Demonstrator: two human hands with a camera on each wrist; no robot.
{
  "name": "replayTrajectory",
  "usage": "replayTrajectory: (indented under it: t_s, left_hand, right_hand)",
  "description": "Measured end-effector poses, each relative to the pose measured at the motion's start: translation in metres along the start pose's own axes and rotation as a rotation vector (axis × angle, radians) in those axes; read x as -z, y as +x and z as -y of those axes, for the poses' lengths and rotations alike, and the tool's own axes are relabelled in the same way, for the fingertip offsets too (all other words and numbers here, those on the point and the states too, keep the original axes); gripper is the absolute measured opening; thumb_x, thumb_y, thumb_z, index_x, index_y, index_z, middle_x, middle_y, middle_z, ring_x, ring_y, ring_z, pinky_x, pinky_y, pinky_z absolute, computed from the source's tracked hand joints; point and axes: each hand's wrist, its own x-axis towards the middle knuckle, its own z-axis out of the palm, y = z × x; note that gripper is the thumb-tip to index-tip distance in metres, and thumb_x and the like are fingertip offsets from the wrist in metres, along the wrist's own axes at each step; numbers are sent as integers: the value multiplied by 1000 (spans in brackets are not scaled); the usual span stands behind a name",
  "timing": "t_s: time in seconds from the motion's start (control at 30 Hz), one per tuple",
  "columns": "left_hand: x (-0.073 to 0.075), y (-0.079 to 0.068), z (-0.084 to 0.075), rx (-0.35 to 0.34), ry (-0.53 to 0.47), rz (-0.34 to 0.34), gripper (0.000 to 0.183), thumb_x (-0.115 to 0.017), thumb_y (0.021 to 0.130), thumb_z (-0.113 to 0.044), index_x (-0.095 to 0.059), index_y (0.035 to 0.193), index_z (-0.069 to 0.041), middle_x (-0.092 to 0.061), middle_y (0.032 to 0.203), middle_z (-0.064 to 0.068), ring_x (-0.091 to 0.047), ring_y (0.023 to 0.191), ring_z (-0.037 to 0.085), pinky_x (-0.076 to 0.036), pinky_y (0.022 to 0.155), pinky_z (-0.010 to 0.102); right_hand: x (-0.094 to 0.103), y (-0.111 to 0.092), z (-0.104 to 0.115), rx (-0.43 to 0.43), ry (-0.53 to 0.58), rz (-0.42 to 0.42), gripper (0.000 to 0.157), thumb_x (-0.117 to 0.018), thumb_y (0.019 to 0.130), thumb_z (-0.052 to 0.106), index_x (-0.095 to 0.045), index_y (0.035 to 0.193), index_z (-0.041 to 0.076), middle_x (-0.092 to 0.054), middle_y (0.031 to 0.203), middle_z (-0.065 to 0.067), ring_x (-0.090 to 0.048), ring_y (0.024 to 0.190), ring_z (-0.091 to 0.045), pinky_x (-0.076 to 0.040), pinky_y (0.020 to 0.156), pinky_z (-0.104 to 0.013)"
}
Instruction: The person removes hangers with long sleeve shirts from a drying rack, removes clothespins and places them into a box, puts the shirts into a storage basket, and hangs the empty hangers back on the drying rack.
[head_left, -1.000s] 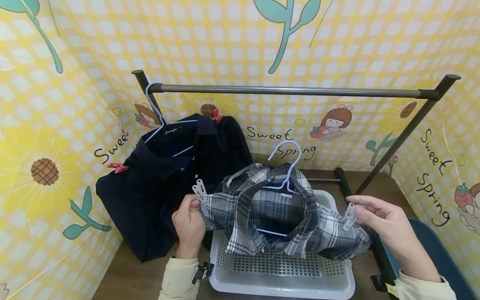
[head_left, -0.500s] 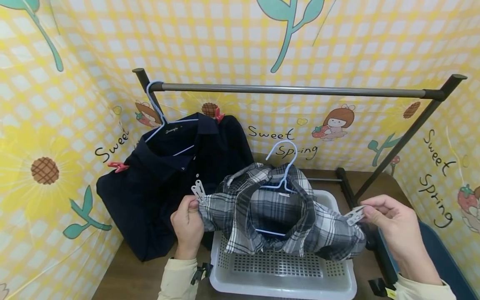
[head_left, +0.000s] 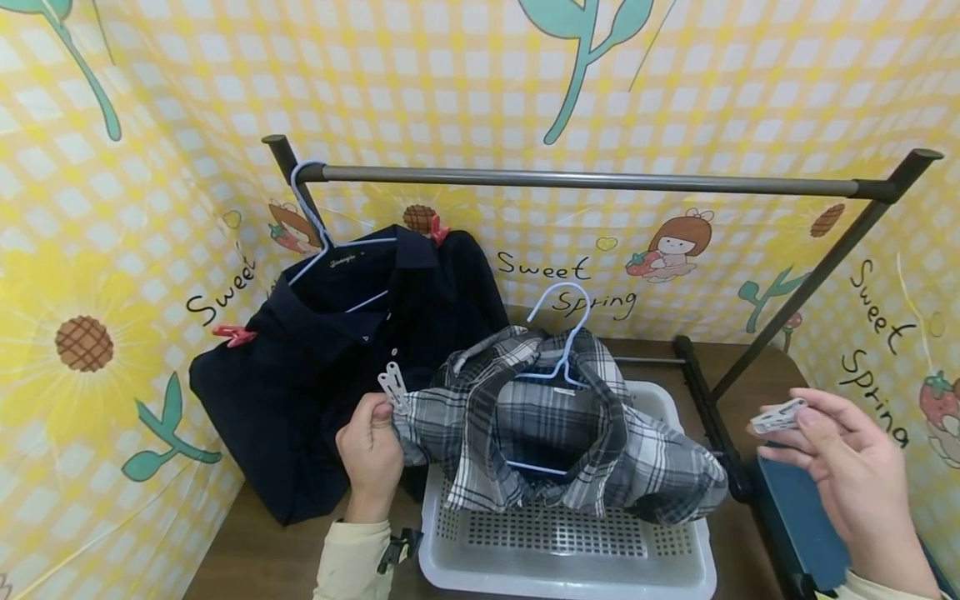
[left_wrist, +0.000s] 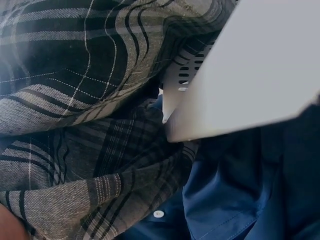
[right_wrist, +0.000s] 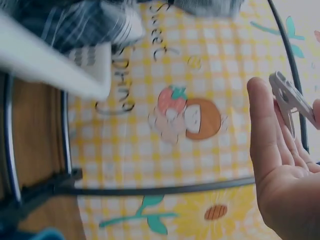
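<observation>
A navy shirt hangs from a dark rack before a yellow checked backdrop.

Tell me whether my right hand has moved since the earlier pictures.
Yes: in the head view, your right hand has moved rightward relative to the rack, carrying a clip.

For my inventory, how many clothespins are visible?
4: two red clothespins on the dark shirt, a grey clothespin by the left hand, another in the right hand. Some may be hidden.
</observation>
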Motion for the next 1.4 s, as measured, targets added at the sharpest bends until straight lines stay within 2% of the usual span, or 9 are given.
replayTrajectory:
  t_s: [0.2,0.27,0.4,0.5,0.6,0.77,1.13,1.3,1.4]
  left_hand:
    - [1,-1,1,10,-14,7,32,-53,95,-25,-61,76,-1,-53,59,4,-42,48,12,-38,52,25]
    - [1,-1,1,13,-20,8,31,-54,94,-24,-61,77,-1,-53,59,4,-42,48,12,-38,52,25]
    - [0,-2,2,15,-24,13,28,-55,94,-22,-62,77,0,-55,60,5,-44,49,14,-39,54,25]
    - [1,-3,2,16,-18,16,28,-54,94,-22,-62,77,-1,-55,61,5,-44,49,13,-39,54,24]
    - [3,-3,2,17,-18,14,30,-53,95,-23,-61,76,0,-53,59,4,-42,48,12,-38,53,23]
    - [4,-3,2,14,-19,15,32,-52,96,-23,-60,75,1,-51,58,4,-41,47,11,-38,52,23]
    - [4,-2,3,12,-5,-2,37,-52,96,-28,-60,75,1,-53,59,4,-43,48,13,-38,53,23]
    - [4,-2,3,10,-5,-5,37,-51,96,-29,-61,75,1,-53,59,4,-42,48,12,-38,53,23]
    - [4,-2,3,8,-8,-2,37,-51,96,-28,-61,75,1,-53,59,4,-42,48,12,-38,53,23]
  right_hand:
    - [22,-10,-1,-52,-245,-201,35,-46,95,-7,-48,130,-9,-69,96,-7,-68,76,-18,-53,53,-33]
    - [30,-15,-4,-113,-449,-249,38,-51,95,-2,-50,133,-2,-69,95,2,-67,74,-9,-52,51,-30]
    - [47,-23,-10,-272,-953,-262,47,-53,96,8,-40,141,0,-62,106,-17,-57,67,9,-51,50,-25]
    - [61,-27,-13,-378,-1232,-220,54,-53,97,14,-32,141,-7,-51,109,-37,-61,62,-2,-50,47,-27]
    - [79,-30,-16,-483,-1365,-181,58,-58,95,19,-33,136,-13,-54,102,-36,-65,63,-28,-50,48,-36]
    - [102,-39,-25,-616,-1471,-119,53,-66,88,18,-41,122,-15,-60,84,-27,-62,70,-37,-46,61,-48]
    - [138,-54,-44,-814,-1447,230,53,-66,88,27,-46,112,-16,-56,73,-1,-54,62,-17,-42,60,-44]
    - [147,-61,-64,-934,-1432,311,44,-67,85,17,-48,107,-16,-56,69,-2,-55,62,-19,-43,60,-44]
    - [147,-64,-75,-1060,-1437,350,41,-68,85,14,-48,103,-16,-58,71,-7,-58,67,-24,-45,64,-46]
